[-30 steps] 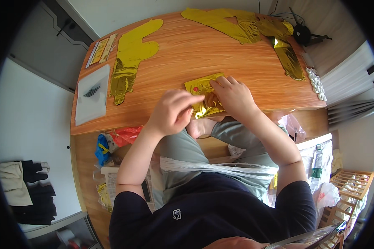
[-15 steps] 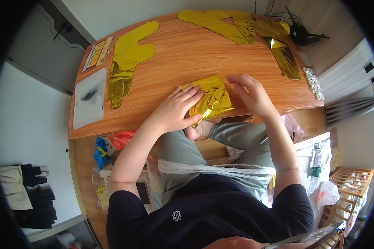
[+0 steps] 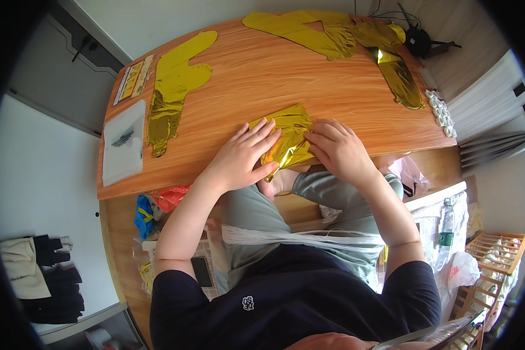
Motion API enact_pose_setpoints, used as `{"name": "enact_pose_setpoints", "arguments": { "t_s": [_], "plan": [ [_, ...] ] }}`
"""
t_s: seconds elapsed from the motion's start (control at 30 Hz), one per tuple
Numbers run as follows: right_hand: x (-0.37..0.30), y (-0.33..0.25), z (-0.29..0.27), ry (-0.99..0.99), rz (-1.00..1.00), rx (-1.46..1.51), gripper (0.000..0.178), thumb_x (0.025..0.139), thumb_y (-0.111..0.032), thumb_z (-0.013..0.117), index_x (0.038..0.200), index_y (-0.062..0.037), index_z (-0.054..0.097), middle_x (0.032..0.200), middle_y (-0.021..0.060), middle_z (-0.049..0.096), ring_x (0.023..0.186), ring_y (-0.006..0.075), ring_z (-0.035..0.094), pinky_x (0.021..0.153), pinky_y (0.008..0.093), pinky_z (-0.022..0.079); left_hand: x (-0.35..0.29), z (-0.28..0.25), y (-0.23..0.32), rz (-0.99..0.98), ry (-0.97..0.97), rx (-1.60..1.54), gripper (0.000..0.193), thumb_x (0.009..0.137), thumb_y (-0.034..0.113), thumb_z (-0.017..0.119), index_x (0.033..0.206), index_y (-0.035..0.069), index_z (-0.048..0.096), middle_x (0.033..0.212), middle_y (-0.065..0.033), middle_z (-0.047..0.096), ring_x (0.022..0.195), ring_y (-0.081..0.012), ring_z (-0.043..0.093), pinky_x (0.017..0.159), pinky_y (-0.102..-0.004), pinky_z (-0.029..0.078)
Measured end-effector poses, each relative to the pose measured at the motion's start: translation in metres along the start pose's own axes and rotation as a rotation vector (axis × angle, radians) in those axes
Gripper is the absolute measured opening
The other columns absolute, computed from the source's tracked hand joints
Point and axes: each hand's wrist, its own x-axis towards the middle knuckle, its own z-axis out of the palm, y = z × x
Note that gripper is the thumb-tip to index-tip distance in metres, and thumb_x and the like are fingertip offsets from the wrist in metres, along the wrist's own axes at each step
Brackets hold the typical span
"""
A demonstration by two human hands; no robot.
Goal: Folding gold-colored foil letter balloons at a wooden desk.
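A gold foil balloon, flat and folded into a creased packet, lies at the near edge of the wooden table. My left hand rests on its left side, open, fingers flat and the thumb spread along the lower edge. On the packet's right side, my right hand lies palm down, its fingers stretched toward the middle of the foil and touching it. Its thumb is hard to make out. Both hands partly cover the foil.
Flat gold foil shapes lie at the table's far left and far right. A clear plastic bag is at the left edge, white rings at the right. A black router-like device stands in the far right corner.
My right hand has come down and left from above the table onto the right side of the foil packet. My left hand stays on it. The view has shifted slightly.
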Motion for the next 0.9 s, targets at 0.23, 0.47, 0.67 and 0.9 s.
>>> {"name": "enact_pose_setpoints", "arguments": {
  "t_s": [0.23, 0.47, 0.67, 0.9],
  "plan": [
    [0.002, 0.01, -0.01, -0.034, 0.003, -0.123, 0.026, 0.093, -0.019, 0.069, 0.118, -0.0112, 0.073, 0.126, 0.0071, 0.069, 0.126, 0.0279, 0.061, 0.112, 0.0489, 0.044, 0.0, -0.006, 0.023, -0.06, 0.034, -0.007, 0.058, 0.099, 0.037, 0.061, 0.148, 0.008, 0.053, 0.157, -0.018, 0.047, 0.145, -0.0372, 0.043, 0.12, -0.0501, 0.032],
    [0.02, 0.021, -0.01, -0.069, -0.014, -0.119, 0.025, 0.091, -0.028, 0.073, 0.106, -0.009, 0.075, 0.124, 0.0087, 0.071, 0.126, 0.0284, 0.061, 0.114, 0.0502, 0.042, 0.051, -0.015, 0.018, -0.042, 0.061, 0.049, 0.032, 0.095, 0.029, 0.068, 0.119, 0.009, 0.066, 0.145, -0.008, 0.058, 0.128, -0.0303, 0.057, 0.11, -0.0468, 0.043],
    [0.02, 0.017, -0.016, -0.152, 0.045, -0.126, 0.033, 0.086, -0.033, 0.078, 0.107, -0.0082, 0.074, 0.127, 0.0095, 0.07, 0.126, 0.0294, 0.061, 0.115, 0.0508, 0.041, 0.075, 0.007, -0.022, 0.255, -0.015, 0.069, 0.065, 0.098, 0.027, 0.063, 0.157, 0.01, 0.041, 0.166, -0.0099, 0.035, 0.154, -0.0279, 0.032, 0.126, -0.0494, 0.027],
    [0.012, 0.02, -0.016, -0.139, 0.095, -0.022, 0.046, 0.083, -0.035, 0.081, 0.118, -0.0065, 0.073, 0.134, 0.0108, 0.067, 0.131, 0.0315, 0.057, 0.114, 0.047, 0.04, 0.075, 0.019, -0.031, 0.279, -0.063, 0.107, 0.069, 0.102, 0.031, 0.055, 0.163, 0.009, 0.031, 0.17, -0.0122, 0.028, 0.158, -0.0278, 0.023, 0.128, -0.0494, 0.022]
  ]
}}
